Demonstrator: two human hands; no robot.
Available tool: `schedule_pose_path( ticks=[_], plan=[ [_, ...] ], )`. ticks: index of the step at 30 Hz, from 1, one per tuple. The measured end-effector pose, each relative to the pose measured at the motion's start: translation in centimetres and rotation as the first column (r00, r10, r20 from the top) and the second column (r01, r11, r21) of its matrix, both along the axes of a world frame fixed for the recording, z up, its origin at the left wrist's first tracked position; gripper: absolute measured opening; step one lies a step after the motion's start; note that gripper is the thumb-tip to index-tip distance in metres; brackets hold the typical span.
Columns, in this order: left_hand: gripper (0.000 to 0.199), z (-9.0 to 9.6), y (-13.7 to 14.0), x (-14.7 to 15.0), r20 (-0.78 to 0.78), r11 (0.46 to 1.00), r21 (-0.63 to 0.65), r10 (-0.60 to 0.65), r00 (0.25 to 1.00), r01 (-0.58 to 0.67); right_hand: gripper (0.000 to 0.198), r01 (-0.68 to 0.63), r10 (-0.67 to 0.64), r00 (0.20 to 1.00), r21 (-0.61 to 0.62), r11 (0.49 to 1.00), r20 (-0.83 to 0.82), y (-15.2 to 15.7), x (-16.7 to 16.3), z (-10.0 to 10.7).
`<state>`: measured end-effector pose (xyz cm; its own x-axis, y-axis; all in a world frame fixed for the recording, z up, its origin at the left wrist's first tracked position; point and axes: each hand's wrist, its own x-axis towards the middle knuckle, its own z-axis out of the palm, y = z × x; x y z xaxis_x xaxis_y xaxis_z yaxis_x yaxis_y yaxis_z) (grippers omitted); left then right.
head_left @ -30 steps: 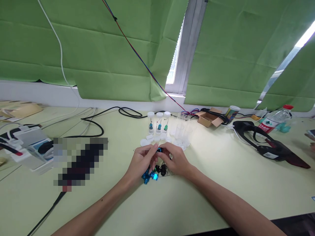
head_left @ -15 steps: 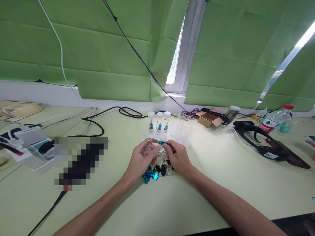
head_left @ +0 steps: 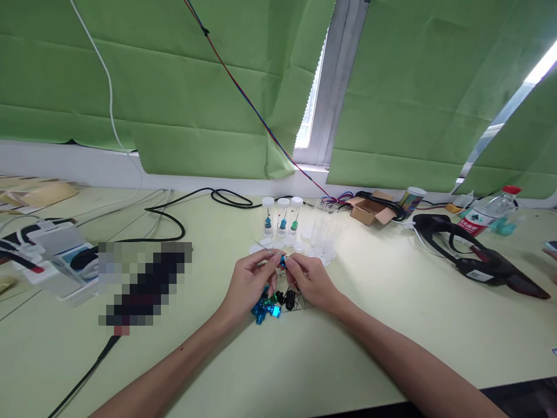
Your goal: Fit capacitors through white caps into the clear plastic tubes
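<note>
My left hand (head_left: 250,281) and my right hand (head_left: 313,278) meet fingertip to fingertip above the table. A small shiny blue part (head_left: 283,262) is pinched between them, mostly covered by fingers. Out of my left fingertips a thin metal rod (head_left: 262,246) slants up to the left; whether it joins the blue part is hidden. Below the hands lie several blue parts (head_left: 261,312), a green part (head_left: 273,298), black knob-like pieces (head_left: 289,299) and thin metal pins (head_left: 301,301). Behind them stand three capped clear vials (head_left: 282,216), each with a blue or green piece inside.
Uncapped clear vials (head_left: 319,232) and white caps (head_left: 299,247) sit behind my hands. Further right are a cardboard box (head_left: 369,213), a can (head_left: 411,202), a black headset-like device (head_left: 474,261) and a bottle (head_left: 485,215). A black cable (head_left: 169,216) and a white case (head_left: 65,255) occupy the left.
The blue part has turned and moved slightly down between my fingertips. The thin rod now points more plainly up and left. My hands stay close together.
</note>
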<state>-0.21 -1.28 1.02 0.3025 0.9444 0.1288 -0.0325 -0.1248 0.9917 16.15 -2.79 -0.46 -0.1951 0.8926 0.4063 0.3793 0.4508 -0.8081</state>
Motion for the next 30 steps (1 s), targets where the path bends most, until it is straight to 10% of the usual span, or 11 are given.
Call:
schedule_pose_path(
  ticks=[13, 30],
  plan=[
    [0.032, 0.01, 0.88, -0.18, 0.110, 0.996, -0.037, 0.090, 0.990, -0.087, 0.022, 0.179, -0.169, 0.972, 0.046, 0.983, -0.163, 0.67, 0.26, -0.49],
    [0.030, -0.47, 0.90, -0.55, -0.379, 0.977, 0.199, 0.145, 0.914, -0.073, 0.025, 0.223, -0.211, 0.965, 0.066, 0.973, -0.153, 0.88, 0.47, -0.75]
  ],
)
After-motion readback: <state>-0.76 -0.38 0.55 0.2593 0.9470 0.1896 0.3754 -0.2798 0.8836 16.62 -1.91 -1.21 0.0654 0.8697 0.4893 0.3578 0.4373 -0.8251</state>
